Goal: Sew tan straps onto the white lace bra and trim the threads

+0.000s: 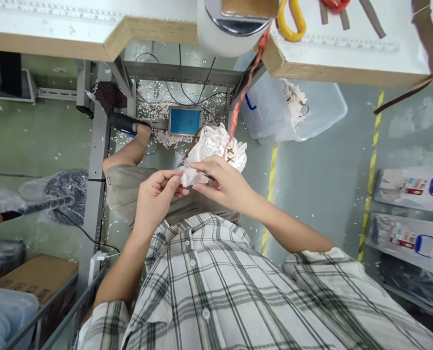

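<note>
Above my lap, a small bunched piece of thin white fabric (192, 177) stretches between my two hands. My left hand (158, 194) pinches its left end between thumb and fingertips. My right hand (227, 187) has thumb and fingers closed about the right end; a dark sliver shows between those fingers, its kind hidden. Just beyond the hands lies a white lace garment (212, 143) with small brown bows, resting near my knees. A red patterned cord (238, 104) hangs from the table down toward my right hand, where its end is hidden.
A white worktable (158, 8) with wooden edges carries yellow-handled scissors (293, 22), brown strips (371, 18) and a white machine part (220, 36). Below stand a blue-topped pedal (185, 120) and a clear bin (307, 114). A metal frame post (96, 136) rises at left; boxes (413, 187) sit right.
</note>
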Motion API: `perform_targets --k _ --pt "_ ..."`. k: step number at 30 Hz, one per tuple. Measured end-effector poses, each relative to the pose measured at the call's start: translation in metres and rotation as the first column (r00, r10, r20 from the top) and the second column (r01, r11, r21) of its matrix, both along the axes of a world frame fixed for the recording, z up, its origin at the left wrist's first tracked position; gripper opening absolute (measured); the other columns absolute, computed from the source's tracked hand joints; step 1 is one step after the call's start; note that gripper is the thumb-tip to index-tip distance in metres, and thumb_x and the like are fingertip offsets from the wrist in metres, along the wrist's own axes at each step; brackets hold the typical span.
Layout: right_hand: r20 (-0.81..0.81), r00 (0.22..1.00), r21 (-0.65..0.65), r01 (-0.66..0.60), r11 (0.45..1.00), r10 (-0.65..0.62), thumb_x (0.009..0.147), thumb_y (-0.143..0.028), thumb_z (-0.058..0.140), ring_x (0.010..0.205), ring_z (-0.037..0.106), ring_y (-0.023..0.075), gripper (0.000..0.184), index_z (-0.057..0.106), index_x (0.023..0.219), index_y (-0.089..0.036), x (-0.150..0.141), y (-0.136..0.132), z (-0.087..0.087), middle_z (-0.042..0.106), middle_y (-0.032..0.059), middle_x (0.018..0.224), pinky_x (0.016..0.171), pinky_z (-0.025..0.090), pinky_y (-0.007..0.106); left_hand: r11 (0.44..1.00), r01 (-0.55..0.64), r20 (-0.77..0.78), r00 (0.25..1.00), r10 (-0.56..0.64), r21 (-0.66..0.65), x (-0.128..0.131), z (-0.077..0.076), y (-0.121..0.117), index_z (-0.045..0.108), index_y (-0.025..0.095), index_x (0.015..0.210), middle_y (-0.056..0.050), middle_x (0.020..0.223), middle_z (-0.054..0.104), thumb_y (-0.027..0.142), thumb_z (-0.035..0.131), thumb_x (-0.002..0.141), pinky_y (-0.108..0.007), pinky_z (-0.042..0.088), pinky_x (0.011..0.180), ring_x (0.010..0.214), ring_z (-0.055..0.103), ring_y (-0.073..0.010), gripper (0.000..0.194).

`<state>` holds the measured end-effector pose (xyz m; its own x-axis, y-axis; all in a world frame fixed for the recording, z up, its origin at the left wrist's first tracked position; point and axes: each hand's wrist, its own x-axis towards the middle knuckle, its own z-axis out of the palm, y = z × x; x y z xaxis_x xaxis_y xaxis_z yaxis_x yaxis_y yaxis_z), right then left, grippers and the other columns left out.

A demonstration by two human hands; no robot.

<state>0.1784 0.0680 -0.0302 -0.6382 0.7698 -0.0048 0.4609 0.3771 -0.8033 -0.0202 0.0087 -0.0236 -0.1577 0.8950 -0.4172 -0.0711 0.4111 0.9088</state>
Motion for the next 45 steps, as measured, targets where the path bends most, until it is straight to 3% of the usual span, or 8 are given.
perform_targets --k 4,16,21,26,31,35,40,45 --pt "0.000 0.993 0.041 -0.116 0.992 0.116 0.101 -0.035 0.054 0.100 0.065 0.0177 0.029 0.068 0.122 -0.021 -0.015 0.009 -0.005 0.071 0.0068 0.108 0.080 0.049 0.028 0.999 0.022 -0.041 0.999 -0.021 0.035 -0.002 0.001 -0.001 0.073 0.018 0.099 -0.002 0.079 0.076 0.038 0.069 0.090 -0.022 0.062 0.065 0.068 0.075 -0.0141 0.022" --pt "0.273 0.954 0.093 -0.154 0.984 0.123 0.100 -0.031 0.056 0.079 0.058 0.0159 0.022 0.070 0.091 -0.016 0.009 0.019 0.013 0.066 0.0043 0.084 0.065 0.035 0.027 0.997 0.028 -0.160 0.987 -0.017 0.069 0.002 0.001 -0.004 0.072 0.018 0.099 -0.001 0.074 0.075 0.036 0.066 0.093 -0.020 0.061 0.065 0.067 0.075 -0.0139 0.021" --pt "-0.123 0.992 -0.157 -0.061 0.986 0.042 0.097 -0.033 0.060 0.080 0.056 0.0133 0.019 0.068 0.090 -0.018 0.010 0.016 0.011 0.066 0.0050 0.093 0.069 0.041 0.025 0.998 0.053 -0.135 0.990 -0.046 0.045 0.003 0.001 -0.001 0.072 0.017 0.100 -0.001 0.073 0.075 0.036 0.066 0.092 -0.021 0.061 0.066 0.067 0.074 -0.0139 0.022" --pt "-0.487 0.871 -0.519 -0.236 0.821 -0.058 0.102 -0.046 0.047 0.054 0.043 0.0075 0.027 0.050 0.095 -0.021 -0.011 -0.004 -0.011 0.066 0.0022 0.092 0.056 0.038 0.023 0.995 0.097 0.020 0.995 -0.096 -0.003 0.007 -0.007 0.001 0.073 0.017 0.096 -0.001 0.073 0.074 0.036 0.068 0.090 -0.023 0.060 0.065 0.066 0.073 -0.0144 0.021" --pt "0.004 0.996 -0.263 0.086 0.961 -0.088 0.095 -0.034 0.051 0.063 0.046 0.0137 0.015 0.053 0.088 -0.021 0.009 0.015 -0.036 0.058 0.0005 0.074 0.064 0.034 0.027 1.000 0.006 0.058 0.998 -0.005 -0.030 -0.001 -0.013 -0.003 0.073 0.017 0.094 0.000 0.072 0.071 0.035 0.070 0.088 -0.019 0.057 0.059 0.059 0.070 -0.0110 0.019" --pt "0.255 0.937 -0.165 0.286 0.944 -0.239 0.094 -0.035 0.051 0.065 0.049 0.0158 0.015 0.053 0.092 -0.020 0.043 0.031 -0.038 0.056 0.0003 0.073 0.067 0.036 0.028 0.996 -0.093 0.048 0.995 0.093 -0.001 -0.005 -0.008 -0.006 0.073 0.018 0.097 -0.001 0.080 0.074 0.038 0.069 0.090 -0.018 0.057 0.060 0.064 0.072 -0.0108 0.022" --pt "0.106 0.983 -0.200 0.170 0.965 -0.151 0.102 -0.042 0.040 0.069 0.054 0.0145 0.023 0.047 0.105 -0.020 0.028 0.001 0.002 0.062 0.0027 0.085 0.068 0.040 0.027 0.996 -0.087 0.037 0.995 0.087 -0.001 0.004 -0.001 -0.005 0.069 0.017 0.100 -0.002 0.083 0.075 0.038 0.070 0.090 -0.021 0.060 0.066 0.071 0.075 -0.0142 0.024" --pt "0.193 0.981 -0.084 0.029 0.996 -0.012 0.102 -0.030 0.039 0.063 0.055 0.0125 0.021 0.056 0.098 -0.018 -0.012 -0.020 0.021 0.065 0.0019 0.076 0.060 0.032 0.025 0.996 -0.070 -0.007 0.998 0.070 0.059 0.007 0.005 -0.006 0.070 0.017 0.097 -0.002 0.081 0.076 0.035 0.070 0.090 -0.022 0.062 0.068 0.071 0.075 -0.0137 0.019"
